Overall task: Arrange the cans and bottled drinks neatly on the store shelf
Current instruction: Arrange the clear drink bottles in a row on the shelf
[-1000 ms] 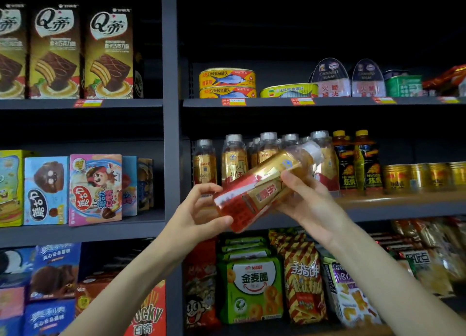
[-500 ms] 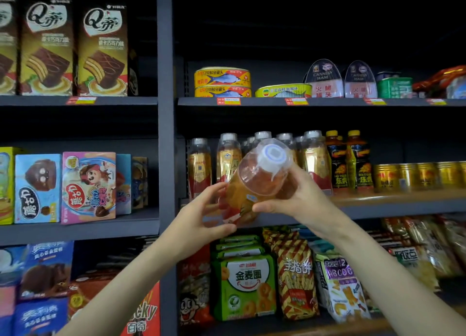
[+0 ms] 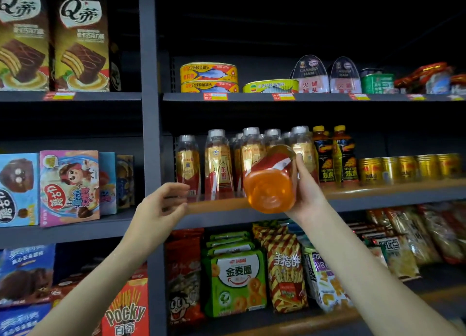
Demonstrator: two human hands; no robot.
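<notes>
**Head view: bottle tipped toward the drinks shelf**

Head camera shows our two forearms reaching up from the bottom corners. Our right hand point(image 3: 306, 194) grips an orange drink bottle point(image 3: 271, 182) round its side, thumb on the red label, fingers hidden behind it. It is tilted so its base faces us and its cap end points into the shelf. The bottle hangs just in front of the shelf edge point(image 3: 216, 204), over bare board between the standing bottles and the lip.

Our left hand point(image 3: 161, 207) holds nothing, fingers loosely curled and narrow, tips near the leftmost of the clear-capped bottles point(image 3: 187, 166); we cannot tell whether they touch. The grey upright post point(image 3: 151, 134) stands just left of it.

Farther in, the bottle row stands upright, then yellow-capped dark bottles point(image 3: 332, 156), then gold cans point(image 3: 408, 168) to the right. Above sit fish tins point(image 3: 209, 77).
</notes>
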